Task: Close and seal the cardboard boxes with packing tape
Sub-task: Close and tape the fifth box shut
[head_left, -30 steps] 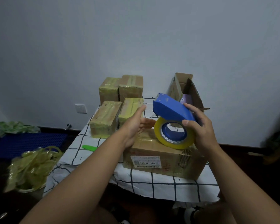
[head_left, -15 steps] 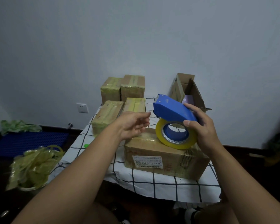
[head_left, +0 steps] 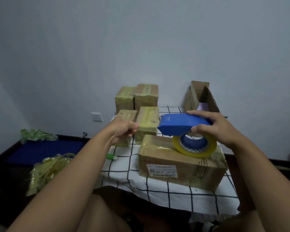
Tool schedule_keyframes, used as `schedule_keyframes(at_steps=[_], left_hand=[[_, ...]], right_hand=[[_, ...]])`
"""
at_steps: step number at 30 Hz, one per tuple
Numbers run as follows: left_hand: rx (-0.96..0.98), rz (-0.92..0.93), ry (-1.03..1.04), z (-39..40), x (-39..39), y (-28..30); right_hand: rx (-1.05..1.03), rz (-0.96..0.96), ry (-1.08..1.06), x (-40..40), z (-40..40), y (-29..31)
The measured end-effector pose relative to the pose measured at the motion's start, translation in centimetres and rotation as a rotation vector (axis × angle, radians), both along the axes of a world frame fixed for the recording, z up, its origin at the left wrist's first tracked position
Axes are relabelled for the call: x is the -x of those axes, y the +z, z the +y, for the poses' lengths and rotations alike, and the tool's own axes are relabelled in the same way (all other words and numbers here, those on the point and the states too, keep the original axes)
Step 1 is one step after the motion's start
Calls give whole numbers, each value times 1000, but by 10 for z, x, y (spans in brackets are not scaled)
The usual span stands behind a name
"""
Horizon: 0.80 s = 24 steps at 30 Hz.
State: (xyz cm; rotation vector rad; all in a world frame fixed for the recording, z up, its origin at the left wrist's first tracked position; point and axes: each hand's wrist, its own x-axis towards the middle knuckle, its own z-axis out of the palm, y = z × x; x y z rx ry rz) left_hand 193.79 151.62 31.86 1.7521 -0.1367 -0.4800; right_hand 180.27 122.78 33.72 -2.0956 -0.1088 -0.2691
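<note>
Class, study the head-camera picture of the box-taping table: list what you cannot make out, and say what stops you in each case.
1. Text on the label of the big box: head view, too small and blurred.
2. Whether the left hand pinches a tape end: head view, the fingers curl away and no strand shows.
3. Contents of the open box: head view, its flaps and the right hand on the tape dispenser hide most of it.

Home room used as makeshift packing spot: plain painted wall (head_left: 141, 39) w/ wall socket (head_left: 97, 117), dark baseboard (head_left: 70, 136), small surface w/ grid-pattern cloth (head_left: 124, 166), taped cardboard boxes (head_left: 146, 96) stacked at back, bag of tape scraps (head_left: 49, 171) on floor.
</note>
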Motion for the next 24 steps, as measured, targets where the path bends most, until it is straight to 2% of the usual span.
schedule_keyframes(at_steps=[7,24], left_hand=[[18,183,1,6,-2,-31],[156,306,-2,13,6,-66]], right_hand=[[126,77,23,-4,7,6],[281,163,47,-14,25,20]])
